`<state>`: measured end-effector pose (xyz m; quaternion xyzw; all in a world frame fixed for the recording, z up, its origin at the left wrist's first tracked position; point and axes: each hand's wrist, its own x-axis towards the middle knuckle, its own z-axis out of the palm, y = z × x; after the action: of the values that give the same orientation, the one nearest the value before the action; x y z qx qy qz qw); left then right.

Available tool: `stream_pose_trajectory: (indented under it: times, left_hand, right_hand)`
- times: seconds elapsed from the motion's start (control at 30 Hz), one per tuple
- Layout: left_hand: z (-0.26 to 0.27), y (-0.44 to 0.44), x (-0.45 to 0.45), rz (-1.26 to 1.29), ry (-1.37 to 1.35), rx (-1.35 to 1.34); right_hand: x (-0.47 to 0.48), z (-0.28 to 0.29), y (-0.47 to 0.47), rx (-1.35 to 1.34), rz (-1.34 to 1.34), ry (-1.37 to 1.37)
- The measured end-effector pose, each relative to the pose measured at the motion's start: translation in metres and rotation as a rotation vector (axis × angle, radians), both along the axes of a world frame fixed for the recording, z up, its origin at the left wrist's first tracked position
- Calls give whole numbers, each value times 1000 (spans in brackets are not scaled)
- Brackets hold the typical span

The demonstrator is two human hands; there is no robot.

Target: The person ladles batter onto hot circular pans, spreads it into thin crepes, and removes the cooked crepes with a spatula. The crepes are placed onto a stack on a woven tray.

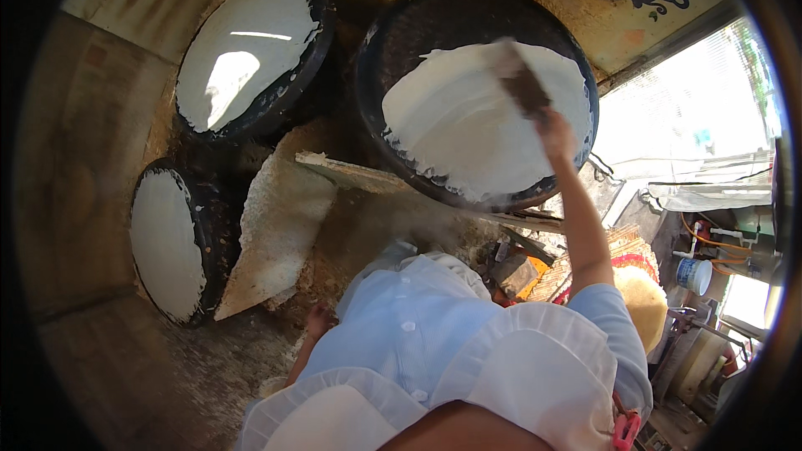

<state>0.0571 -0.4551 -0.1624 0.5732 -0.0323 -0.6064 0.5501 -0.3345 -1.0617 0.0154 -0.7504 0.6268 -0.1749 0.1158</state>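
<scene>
My right hand (556, 136) is closed round the end of a flat, dark-handled spreader (523, 82), blurred, which lies over white batter (463, 131) on a large round black griddle (401, 25). The pale layer covers the lower and right part of that griddle, with ragged edges, and the dark surface shows at the top. Low at my left side, beside my blue shirt, is my left hand (321, 321); its fingers look curled, and whether it holds anything is not clear.
Two more round black griddles carry white layers, at the upper left (244, 56) and the left (169, 244). A rough, crusted board (282, 219) stands between them and me. On the right are stacked round flatbreads (642, 300) and a white bucket (694, 275).
</scene>
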Motion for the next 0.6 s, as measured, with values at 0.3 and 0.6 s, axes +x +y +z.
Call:
stream_pose_trajectory:
  times: [0.3,0.6]
  left_hand:
    - [-44,37,-2,-590,-817,313]
    - [50,-43,6,-145,-392,404]
  right_hand:
    - [-22,-27,-36,625,-288,-823]
    - [86,-6,41,103,275,30]
